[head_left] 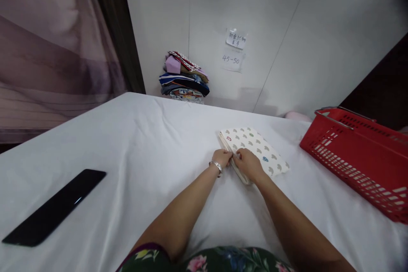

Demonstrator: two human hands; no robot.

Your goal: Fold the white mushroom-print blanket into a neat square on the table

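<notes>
A folded white cloth (256, 146) printed with small grey, red and blue shapes lies on the white-covered table (143, 144). My left hand (222, 157), with a silver bracelet at the wrist, pinches the cloth's near left edge with closed fingers. My right hand (247, 164) is right beside it, fingers curled over the same near edge of the cloth. Both forearms reach in from the bottom of the view.
A red plastic basket (357, 161) sits at the right. A stack of folded colourful clothes (184, 78) rests against the back wall, under two paper notes (235, 49). A black phone (55, 206) lies at the near left. A curtain hangs at the left.
</notes>
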